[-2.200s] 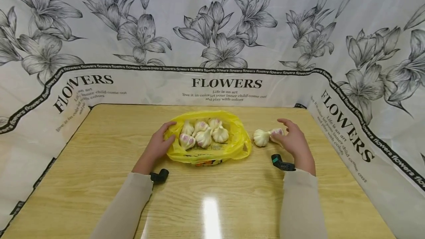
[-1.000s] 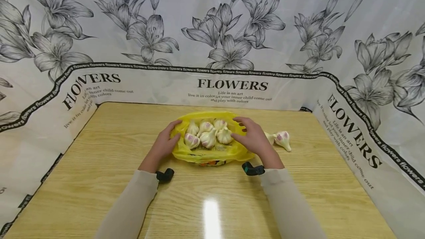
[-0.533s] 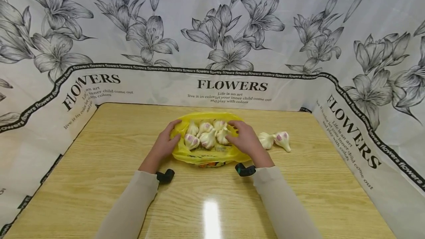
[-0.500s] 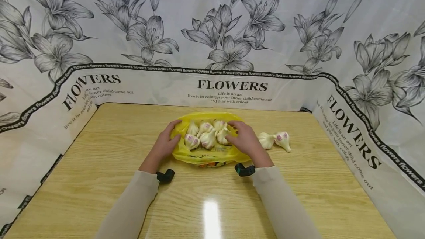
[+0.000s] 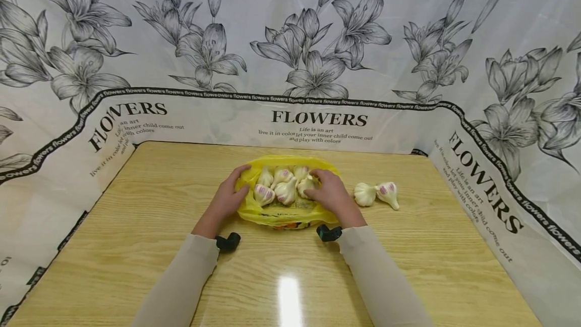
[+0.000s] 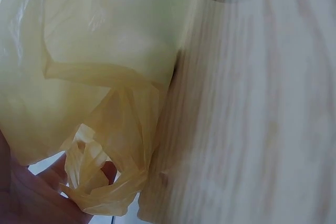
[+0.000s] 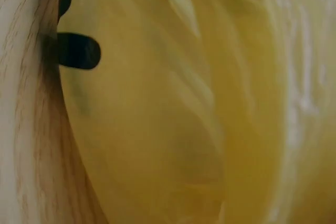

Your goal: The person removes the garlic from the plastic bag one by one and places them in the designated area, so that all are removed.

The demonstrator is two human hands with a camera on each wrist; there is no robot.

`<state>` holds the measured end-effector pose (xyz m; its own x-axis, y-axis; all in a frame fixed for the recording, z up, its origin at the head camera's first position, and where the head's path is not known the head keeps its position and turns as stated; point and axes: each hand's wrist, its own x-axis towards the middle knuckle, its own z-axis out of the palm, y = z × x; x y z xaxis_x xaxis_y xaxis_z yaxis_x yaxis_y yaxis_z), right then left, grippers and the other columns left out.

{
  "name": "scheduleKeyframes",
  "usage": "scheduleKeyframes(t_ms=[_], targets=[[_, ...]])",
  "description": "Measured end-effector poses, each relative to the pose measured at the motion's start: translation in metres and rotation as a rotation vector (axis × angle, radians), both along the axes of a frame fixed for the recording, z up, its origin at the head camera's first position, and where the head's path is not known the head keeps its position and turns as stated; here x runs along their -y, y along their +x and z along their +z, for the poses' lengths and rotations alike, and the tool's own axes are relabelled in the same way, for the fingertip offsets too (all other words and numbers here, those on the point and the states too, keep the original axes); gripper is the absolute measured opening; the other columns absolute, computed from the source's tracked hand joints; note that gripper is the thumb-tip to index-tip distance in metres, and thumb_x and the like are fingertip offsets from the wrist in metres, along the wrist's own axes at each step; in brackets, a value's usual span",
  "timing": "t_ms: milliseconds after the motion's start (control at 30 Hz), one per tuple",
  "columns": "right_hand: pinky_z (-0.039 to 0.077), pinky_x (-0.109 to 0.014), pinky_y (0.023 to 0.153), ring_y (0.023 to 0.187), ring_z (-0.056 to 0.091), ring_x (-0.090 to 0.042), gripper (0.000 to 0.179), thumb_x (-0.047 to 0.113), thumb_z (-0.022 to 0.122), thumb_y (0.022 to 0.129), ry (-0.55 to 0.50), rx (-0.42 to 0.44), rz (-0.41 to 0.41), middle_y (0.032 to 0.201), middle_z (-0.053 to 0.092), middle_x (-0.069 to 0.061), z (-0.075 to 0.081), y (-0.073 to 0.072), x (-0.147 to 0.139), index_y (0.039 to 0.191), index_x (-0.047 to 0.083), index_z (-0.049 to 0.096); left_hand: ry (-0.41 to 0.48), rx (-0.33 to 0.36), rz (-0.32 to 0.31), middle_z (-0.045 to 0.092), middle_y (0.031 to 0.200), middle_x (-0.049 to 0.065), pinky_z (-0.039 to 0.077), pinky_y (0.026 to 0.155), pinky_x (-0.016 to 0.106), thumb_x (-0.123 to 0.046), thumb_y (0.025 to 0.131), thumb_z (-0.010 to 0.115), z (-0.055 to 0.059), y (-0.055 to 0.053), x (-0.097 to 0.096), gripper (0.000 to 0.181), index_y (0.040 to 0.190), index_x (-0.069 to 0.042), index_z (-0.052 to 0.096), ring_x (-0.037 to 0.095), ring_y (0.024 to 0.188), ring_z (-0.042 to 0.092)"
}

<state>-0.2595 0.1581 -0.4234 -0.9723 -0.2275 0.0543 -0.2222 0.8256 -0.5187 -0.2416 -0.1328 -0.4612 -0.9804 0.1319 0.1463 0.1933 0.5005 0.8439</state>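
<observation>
- Right hand (image 5: 333, 193): thumb and fingers curled about a garlic bulb (image 5: 305, 185) inside the yellow bag (image 5: 281, 215).
- Left hand (image 5: 228, 196): thumb and fingers holding the bag's left edge.
- Five other bulbs (image 5: 285, 193) inside the bag.
- Two loose bulbs (image 5: 365, 195) on the wooden table (image 5: 181, 178), right of the bag.

sleeves (image 5: 177, 281): beige, plain | wrist cameras (image 5: 230, 241): black, bent | green mark (image 5: 322, 234): right camera

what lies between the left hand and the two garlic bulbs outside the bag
The head view shows the yellow plastic bag, the garlic bulbs inside it and the right hand.
</observation>
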Motion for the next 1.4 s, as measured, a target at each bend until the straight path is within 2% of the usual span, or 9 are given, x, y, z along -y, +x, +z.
scheduleKeyframes(t_ms=[133,333,500,633,767,933,1033,1233,1400], targets=[[0.043,-0.050,0.102,0.124,0.052,-0.036,0.064,0.034,0.073,0.084,0.038,-0.009,-0.007,0.135,0.056,-0.016,-0.004,-0.003,0.001,0.137,0.007,0.052,-0.005,0.001,-0.009,0.037,0.154,0.010,0.037,0.109,0.052,-0.024,0.099,0.048,0.000,0.000,-0.001,0.051,0.148,-0.032,0.034,0.032,0.139,0.039],[0.042,-0.049,0.104,0.124,0.053,-0.037,0.070,0.031,0.079,0.078,0.038,-0.044,0.004,0.135,0.057,-0.017,-0.012,-0.006,0.005,0.137,0.004,0.051,-0.009,0.001,-0.005,0.037,0.154,0.009,0.037,0.109,0.052,-0.024,0.099,0.047,-0.001,0.000,-0.001,0.051,0.148,-0.033,0.035,0.032,0.139,0.039],[0.044,-0.049,0.102,0.120,0.055,-0.034,0.074,0.027,0.082,0.073,0.027,-0.052,0.016,0.135,0.057,-0.014,-0.019,-0.007,0.006,0.138,0.009,0.050,-0.003,0.007,-0.006,0.035,0.155,0.008,0.036,0.110,0.052,-0.024,0.100,0.047,-0.002,0.000,-0.001,0.051,0.148,-0.033,0.034,0.031,0.140,0.038],[0.045,-0.048,0.102,0.119,0.055,-0.033,0.076,0.023,0.081,0.071,0.013,-0.059,0.036,0.134,0.058,-0.013,-0.020,-0.006,0.007,0.139,0.010,0.050,-0.001,0.002,-0.008,0.035,0.156,0.008,0.036,0.110,0.052,-0.023,0.100,0.047,-0.002,0.000,-0.001,0.051,0.148,-0.033,0.034,0.031,0.141,0.037],[0.045,-0.048,0.102,0.120,0.055,-0.034,0.077,0.022,0.078,0.072,0.036,-0.071,0.058,0.134,0.057,-0.015,-0.017,-0.003,0.008,0.141,0.008,0.047,0.001,0.002,-0.009,0.035,0.155,0.007,0.036,0.110,0.052,-0.023,0.100,0.047,-0.003,-0.001,-0.001,0.051,0.148,-0.033,0.035,0.031,0.140,0.038],[0.041,-0.048,0.106,0.127,0.051,-0.033,0.086,0.026,0.077,0.071,0.036,-0.036,0.035,0.143,0.051,-0.014,-0.013,0.001,0.007,0.147,0.009,0.040,-0.006,-0.005,-0.010,0.036,0.155,0.007,0.037,0.109,0.052,-0.023,0.100,0.047,-0.003,-0.002,-0.001,0.051,0.148,-0.032,0.035,0.030,0.140,0.039],[0.043,-0.049,0.104,0.124,0.053,-0.033,0.089,0.028,0.078,0.070,0.028,-0.030,0.024,0.143,0.051,-0.013,-0.008,0.003,0.005,0.148,0.012,0.039,-0.009,-0.012,-0.010,0.037,0.155,0.007,0.038,0.109,0.051,-0.022,0.099,0.047,-0.003,-0.002,0.000,0.050,0.147,-0.032,0.036,0.030,0.139,0.040],[0.048,-0.048,0.094,0.110,0.058,-0.032,0.076,0.029,0.076,0.072,0.020,-0.069,0.037,0.133,0.057,-0.014,0.008,0.011,0.000,0.140,0.010,0.047,-0.011,-0.018,-0.014,0.037,0.155,0.008,0.036,0.110,0.052,-0.022,0.100,0.047,-0.002,-0.001,-0.001,0.050,0.148,-0.030,0.036,0.031,0.140,0.038],[0.049,-0.048,0.092,0.108,0.059,-0.032,0.072,0.033,0.074,0.075,0.023,-0.095,0.039,0.131,0.058,-0.015,0.017,0.018,-0.006,0.138,0.008,0.048,-0.006,-0.010,-0.014,0.036,0.155,0.009,0.034,0.112,0.052,-0.022,0.100,0.047,-0.001,0.000,-0.002,0.051,0.148,-0.029,0.035,0.031,0.141,0.037]])
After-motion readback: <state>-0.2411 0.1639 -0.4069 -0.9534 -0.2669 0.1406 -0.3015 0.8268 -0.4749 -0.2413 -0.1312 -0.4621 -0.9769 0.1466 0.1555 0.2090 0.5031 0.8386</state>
